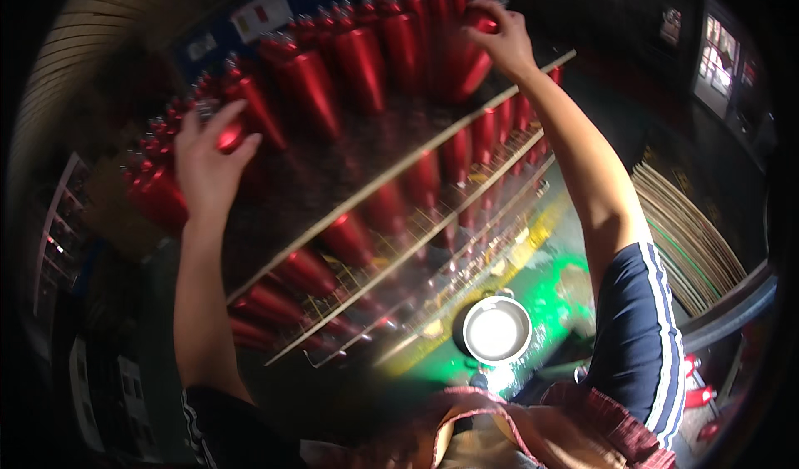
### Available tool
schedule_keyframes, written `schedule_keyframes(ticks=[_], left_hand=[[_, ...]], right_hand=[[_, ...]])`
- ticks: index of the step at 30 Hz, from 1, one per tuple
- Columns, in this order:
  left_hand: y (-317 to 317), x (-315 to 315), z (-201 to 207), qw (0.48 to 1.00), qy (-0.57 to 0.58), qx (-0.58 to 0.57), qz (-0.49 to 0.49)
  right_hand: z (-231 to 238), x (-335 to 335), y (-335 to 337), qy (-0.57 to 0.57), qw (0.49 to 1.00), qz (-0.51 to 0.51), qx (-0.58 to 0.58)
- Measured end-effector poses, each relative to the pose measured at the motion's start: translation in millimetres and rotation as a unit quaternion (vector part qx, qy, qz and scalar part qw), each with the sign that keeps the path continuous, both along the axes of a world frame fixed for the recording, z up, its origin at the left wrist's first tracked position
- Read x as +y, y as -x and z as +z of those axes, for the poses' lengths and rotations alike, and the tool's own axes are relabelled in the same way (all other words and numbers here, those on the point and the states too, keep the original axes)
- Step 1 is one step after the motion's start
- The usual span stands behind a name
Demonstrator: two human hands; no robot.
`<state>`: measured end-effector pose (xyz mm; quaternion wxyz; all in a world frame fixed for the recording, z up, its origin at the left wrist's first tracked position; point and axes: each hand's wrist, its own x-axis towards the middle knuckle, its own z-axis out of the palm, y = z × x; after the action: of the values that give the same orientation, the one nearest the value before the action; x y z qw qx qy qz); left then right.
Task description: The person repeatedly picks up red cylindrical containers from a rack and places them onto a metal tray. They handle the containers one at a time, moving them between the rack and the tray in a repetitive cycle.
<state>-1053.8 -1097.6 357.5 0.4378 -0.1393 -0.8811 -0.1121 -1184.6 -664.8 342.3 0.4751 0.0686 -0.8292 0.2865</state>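
Observation:
Glossy red metal cylinders (308, 86), with rounded shoulders and small silver fittings on top, stand in rows on the top level of a rack. At the left end of the rows, my left hand (208, 157) has its fingers and thumb closed round the top of one red cylinder (230, 138). My right hand (506, 40), at the far right end, grips another red cylinder (464, 68) by its top. Its body is blurred and leans slightly. My fingers partly cover both cylinder tops.
Lower wire shelves (441, 223) hold more red cylinders. A round metal pot (497, 330) sits on the wet green floor (568, 290) close to me. Stacked flat sheets (691, 232) stand at the right. Behind the rows is a blue surface with a white paper (261, 15).

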Motion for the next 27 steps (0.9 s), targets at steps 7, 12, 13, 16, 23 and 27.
schedule_keyframes(ticks=[7,12,13,16,23,27], left_hand=[[-55.4,69.4,-85.4,0.733,-0.508,-0.153,-0.426],[-39.5,180.9,-303.4,0.324,-0.727,-0.537,-0.279],[-24.5,204.9,-345.6,0.146,-0.709,-0.594,-0.352],[-29.1,269.1,-452.9,-0.074,-0.815,-0.549,-0.171],[-18.8,315.8,-557.6,-0.257,-0.749,-0.567,-0.227],[-9.2,317.3,-556.9,-0.236,-0.746,-0.579,-0.228]], right_hand=[[-143.8,89.4,-125.0,0.609,0.683,0.402,-0.005],[-298.6,93.5,-215.8,0.826,0.44,0.297,-0.19],[-324.5,89.8,-215.3,0.864,0.398,0.258,-0.168],[-376.9,92.8,-234.7,0.902,0.324,0.23,-0.17],[-436.2,110.4,-242.6,0.916,0.191,0.344,-0.078],[-422.1,97.2,-245.4,0.922,0.271,0.27,-0.056]])
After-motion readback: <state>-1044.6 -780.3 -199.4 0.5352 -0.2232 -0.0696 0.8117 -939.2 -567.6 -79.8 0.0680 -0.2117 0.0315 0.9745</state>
